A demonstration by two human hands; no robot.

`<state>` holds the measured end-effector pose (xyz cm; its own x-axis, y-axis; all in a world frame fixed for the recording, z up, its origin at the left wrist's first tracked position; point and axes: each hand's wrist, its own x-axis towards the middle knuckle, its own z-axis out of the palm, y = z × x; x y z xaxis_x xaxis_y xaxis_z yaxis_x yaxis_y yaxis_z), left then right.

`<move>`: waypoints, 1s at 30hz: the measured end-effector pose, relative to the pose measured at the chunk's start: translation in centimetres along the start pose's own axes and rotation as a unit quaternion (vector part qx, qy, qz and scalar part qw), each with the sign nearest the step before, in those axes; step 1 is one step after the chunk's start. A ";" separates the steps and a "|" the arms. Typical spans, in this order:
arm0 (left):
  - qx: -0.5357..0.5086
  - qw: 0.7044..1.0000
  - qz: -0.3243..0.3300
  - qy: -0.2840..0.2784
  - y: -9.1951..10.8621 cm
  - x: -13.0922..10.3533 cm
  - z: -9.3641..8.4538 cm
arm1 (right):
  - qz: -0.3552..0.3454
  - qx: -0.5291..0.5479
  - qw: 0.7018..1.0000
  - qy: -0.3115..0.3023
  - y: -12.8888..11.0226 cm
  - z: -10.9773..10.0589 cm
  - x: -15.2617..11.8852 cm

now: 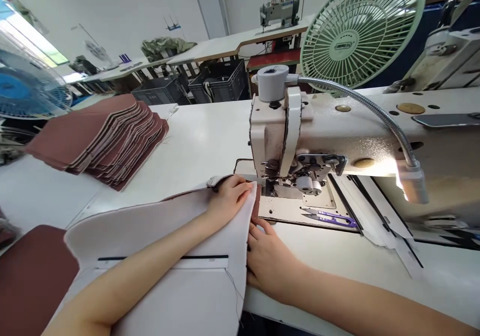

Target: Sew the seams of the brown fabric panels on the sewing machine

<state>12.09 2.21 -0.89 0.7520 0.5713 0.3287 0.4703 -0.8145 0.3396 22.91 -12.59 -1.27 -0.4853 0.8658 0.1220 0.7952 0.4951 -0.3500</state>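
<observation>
A large fabric panel (142, 226), white on the upturned side with maroon showing at its edge, lies in front of the sewing machine (273, 146). My left hand (229, 198) rests across it with fingers closed at the corner by the needle area. Lower on the same right-hand edge, my right hand (268, 258) has its fingers curled around the panel, and some fingertips are hidden. A black-edged strip (202, 263) runs across the white side, with loose dark threads near its end. Purple thread snips (332, 218) lie on the machine bed to the right.
A stack of maroon panels (101, 136) stands at the left on the white table (202, 131). Another maroon piece (35, 276) lies at the lower left. White strips (375, 216) sit right of the needle area. A green fan (345, 43) stands behind the machine; grey crates (225, 82) are beyond.
</observation>
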 end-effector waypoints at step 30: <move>0.006 0.994 0.108 -0.033 2.7 -0.7 -0.4 | -0.022 0.034 0.996 0.074 -0.6 1.3 -1.6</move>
<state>12.67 -0.33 0.14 0.8646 0.3754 0.3340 0.3000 -0.9189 0.2561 22.71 -14.40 -2.47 -0.4568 0.8467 0.2730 0.7455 0.5318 -0.4019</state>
